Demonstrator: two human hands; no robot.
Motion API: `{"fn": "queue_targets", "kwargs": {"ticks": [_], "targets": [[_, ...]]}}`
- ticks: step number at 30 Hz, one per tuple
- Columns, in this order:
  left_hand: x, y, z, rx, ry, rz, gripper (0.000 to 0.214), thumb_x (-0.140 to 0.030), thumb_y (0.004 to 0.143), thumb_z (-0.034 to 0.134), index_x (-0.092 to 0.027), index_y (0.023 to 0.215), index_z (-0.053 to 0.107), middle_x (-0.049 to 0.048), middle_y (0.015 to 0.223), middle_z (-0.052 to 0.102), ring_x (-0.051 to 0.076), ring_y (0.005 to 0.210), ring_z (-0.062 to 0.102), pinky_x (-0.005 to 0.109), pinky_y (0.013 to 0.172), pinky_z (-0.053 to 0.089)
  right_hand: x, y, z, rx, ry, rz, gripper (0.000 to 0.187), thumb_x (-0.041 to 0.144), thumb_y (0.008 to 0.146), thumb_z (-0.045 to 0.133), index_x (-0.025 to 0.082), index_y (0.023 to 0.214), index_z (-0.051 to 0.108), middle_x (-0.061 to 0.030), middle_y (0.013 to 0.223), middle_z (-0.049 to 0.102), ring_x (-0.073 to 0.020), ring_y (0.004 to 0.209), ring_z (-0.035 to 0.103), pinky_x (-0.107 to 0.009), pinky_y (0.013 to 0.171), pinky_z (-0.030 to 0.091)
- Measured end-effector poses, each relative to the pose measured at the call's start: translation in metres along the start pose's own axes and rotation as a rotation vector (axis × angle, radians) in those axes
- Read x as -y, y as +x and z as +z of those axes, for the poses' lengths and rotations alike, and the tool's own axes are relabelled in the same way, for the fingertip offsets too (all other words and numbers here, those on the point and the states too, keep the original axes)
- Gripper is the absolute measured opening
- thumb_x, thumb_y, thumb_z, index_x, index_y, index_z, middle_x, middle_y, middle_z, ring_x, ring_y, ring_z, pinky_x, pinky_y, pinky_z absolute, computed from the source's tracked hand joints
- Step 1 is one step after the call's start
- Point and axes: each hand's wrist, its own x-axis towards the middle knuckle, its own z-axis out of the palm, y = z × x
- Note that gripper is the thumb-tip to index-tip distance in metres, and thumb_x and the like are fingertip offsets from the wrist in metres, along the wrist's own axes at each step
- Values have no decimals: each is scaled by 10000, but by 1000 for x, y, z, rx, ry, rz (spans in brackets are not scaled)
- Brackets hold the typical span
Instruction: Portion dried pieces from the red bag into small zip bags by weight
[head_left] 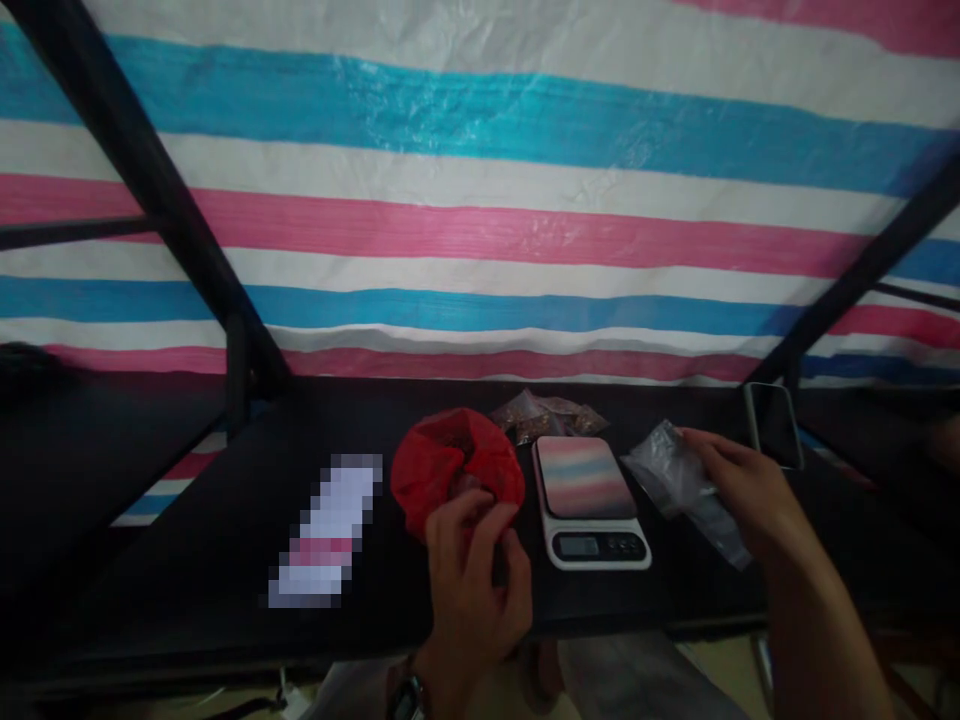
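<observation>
On the black tabletop sits a red plastic bag (420, 470), its mouth open with dark contents partly visible inside. My left hand (480, 580), a watch at its wrist, curls its fingers over the bag's near rim; the fingertips are partly hidden. To the right, my right hand (739, 485) is closed on clear plastic bags (667, 465), which lie flat and look empty. Between my hands stands a white digital kitchen scale (589, 480) with nothing on its shiny platform. Behind it lie several small clear bags (551, 415) filled with brownish bits.
A blurred-out white and pink item (330, 535) lies on the left of the table. A phone (776, 425) rests at the back right. Black slanted frame bars (187, 240) flank the table, and a striped plastic sheet (525, 230) hangs behind it.
</observation>
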Motion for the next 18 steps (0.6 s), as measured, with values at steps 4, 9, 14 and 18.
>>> {"fn": "queue_targets", "kwargs": {"ticks": [4, 9, 14, 18], "targets": [[-16, 1, 12, 124, -208, 141, 214, -195, 1020, 582, -189, 1230, 622, 115, 1159, 632, 210, 1030, 650, 325, 899, 571, 24, -22, 7, 249, 217, 107, 345, 403, 696, 836, 200, 975, 846, -53, 850, 821, -210, 657, 707, -303, 569, 538], [-29, 4, 24, 214, -96, 250, 566, -535, 1005, 668, -170, 1428, 575, 156, 1324, 682, 287, 1211, 625, 418, 1057, 512, 53, -54, 41, 620, 171, -26, 324, 485, 768, 804, 204, 929, 822, -51, 925, 815, -203, 776, 721, -299, 697, 561], [-19, 5, 22, 369, -69, 99, 756, -468, 885, 828, -191, 1515, 515, 147, 1475, 646, 330, 1292, 567, 479, 1093, 469, 52, -75, 73, 912, 154, -165, 181, 395, 853, 718, 229, 903, 770, -21, 881, 774, -225, 847, 728, -323, 749, 576], [-8, 5, 14, 408, -122, 24, 523, -233, 941, 736, -241, 1439, 576, 95, 1420, 693, 294, 1311, 571, 462, 1103, 460, 42, -76, 81, 913, 69, -181, 231, 337, 925, 612, 239, 1097, 732, -23, 938, 763, -209, 808, 716, -309, 684, 562]]}}
